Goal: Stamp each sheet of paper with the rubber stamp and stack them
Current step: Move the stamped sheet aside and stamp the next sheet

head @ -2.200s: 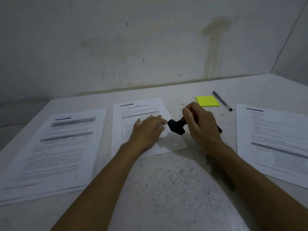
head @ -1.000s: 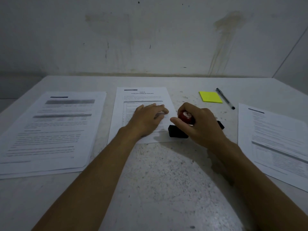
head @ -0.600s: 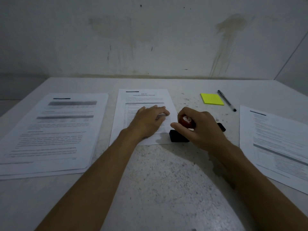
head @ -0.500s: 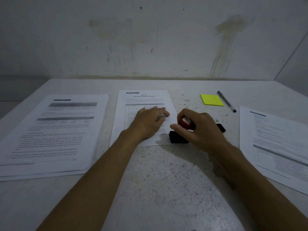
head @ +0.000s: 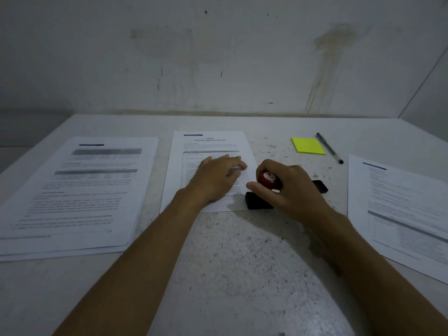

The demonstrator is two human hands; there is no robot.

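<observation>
Red-topped stamp sits on the bottom right corner of the middle paper. Right hand fingers wrap around it. Left hand lies flat on the paper, fingers spread.

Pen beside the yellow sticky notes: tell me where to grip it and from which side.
Probably grip the pen at mid-barrel, coming from above with fingers across its width. It lies flat on the table, running diagonally beside the sticky notes, with bare table on its right. The right hand is nearer, but it holds the stamp.
</observation>
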